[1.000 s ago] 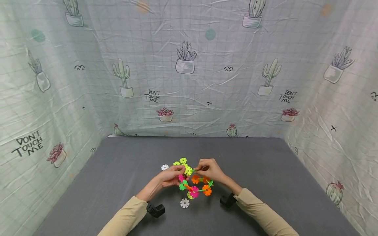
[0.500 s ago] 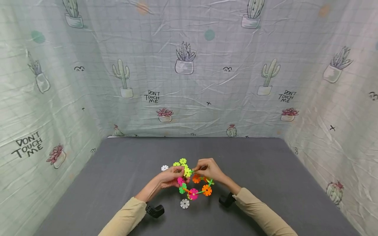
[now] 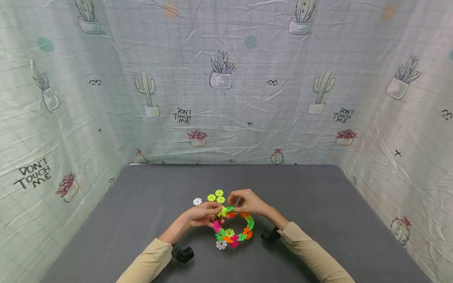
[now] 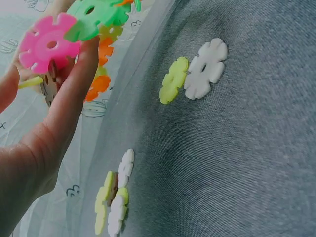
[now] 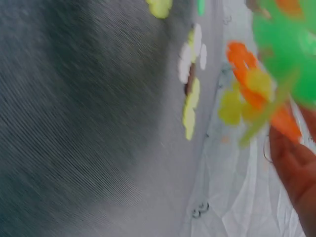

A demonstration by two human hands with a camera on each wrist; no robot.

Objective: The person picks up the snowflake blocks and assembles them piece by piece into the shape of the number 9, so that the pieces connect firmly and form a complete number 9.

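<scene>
Both hands hold a ring of linked notched plastic discs, pink [image 3: 217, 226], orange [image 3: 247, 233] and green [image 3: 250, 223], above the grey table. My left hand [image 3: 201, 215] pinches a yellow disc [image 3: 222, 212] of the ring between thumb and fingers. At the ring's far side, my right hand [image 3: 249, 202] pinches a green disc [image 3: 230, 208] next to that yellow one. In the left wrist view, a brown disc [image 4: 49, 86] hangs below the pink one, partly hidden by a finger. The right wrist view is blurred, with a green disc [image 5: 281, 44] up close.
Loose yellow discs [image 3: 211, 197] and a white disc [image 3: 197, 201] lie beyond my left hand on the table [image 3: 301, 188]. Under the ring lie a yellow disc [image 3: 229, 232] and a white disc [image 3: 221, 245]. A patterned curtain [image 3: 251, 141] surrounds the table.
The ring has tilted flatter and now shows as a rounder loop. Its near side dropped slightly toward the person. Both hands shifted a little; the right fingertips moved left.
</scene>
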